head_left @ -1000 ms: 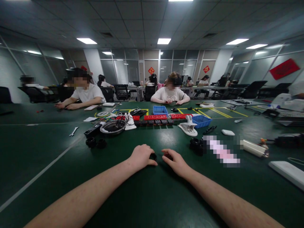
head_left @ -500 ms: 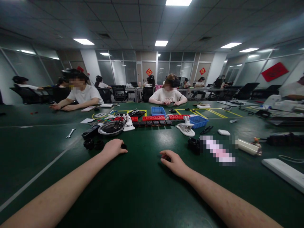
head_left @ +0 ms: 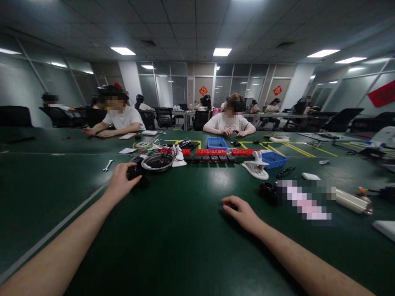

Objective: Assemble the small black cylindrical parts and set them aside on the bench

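My left hand (head_left: 119, 184) is at the left, its thumb and fingers around a black object (head_left: 133, 170). Another small black piece (head_left: 143, 182) lies just right of my left thumb. Beyond them rests a round metal dish (head_left: 157, 163) with black cables in it. My right hand (head_left: 241, 210) is over the green table (head_left: 185, 230) right of centre, fingers loosely curled and thumb apart, with nothing visible between them. Black round parts (head_left: 269, 190) lie to its right, nearest to it.
A wrench (head_left: 108, 165) lies at the left. White clamps (head_left: 178, 157) (head_left: 256, 166), red strips (head_left: 211, 152) and blue trays (head_left: 217, 143) (head_left: 274, 159) stand across the middle. A cream cylinder (head_left: 352, 200) is at the right. Two people (head_left: 121, 117) (head_left: 230, 121) sit opposite.
My left hand has moved left, to the black parts beside the dish. The view has turned slightly left, shifting the scene rightward. My right hand stays at about the same place over the table.
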Demonstrator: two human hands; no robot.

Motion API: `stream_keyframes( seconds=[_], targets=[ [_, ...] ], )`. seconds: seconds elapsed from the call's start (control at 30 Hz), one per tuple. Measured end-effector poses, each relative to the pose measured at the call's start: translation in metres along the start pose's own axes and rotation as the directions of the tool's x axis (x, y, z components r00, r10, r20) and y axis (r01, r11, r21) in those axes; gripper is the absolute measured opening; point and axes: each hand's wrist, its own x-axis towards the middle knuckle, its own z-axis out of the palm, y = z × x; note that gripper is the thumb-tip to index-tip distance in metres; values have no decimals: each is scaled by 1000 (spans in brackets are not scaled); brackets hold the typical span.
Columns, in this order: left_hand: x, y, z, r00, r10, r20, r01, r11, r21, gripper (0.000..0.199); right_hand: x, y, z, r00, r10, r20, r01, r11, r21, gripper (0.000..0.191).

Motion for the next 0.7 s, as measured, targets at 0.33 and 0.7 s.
stream_keyframes(
  seconds=[0.33, 0.7],
  targets=[
    [-6, 4, 4, 990, -114, 78, 108, 991, 81, 43, 0, -2, 0, 1000, -3, 10, 3, 1000, -23, 22],
    [-10, 11, 11, 986, 81, 148, -122, 947, 296, 43, 0, -1, 0, 999, -30, 40, 31, 999, -23, 22]
  ],
)
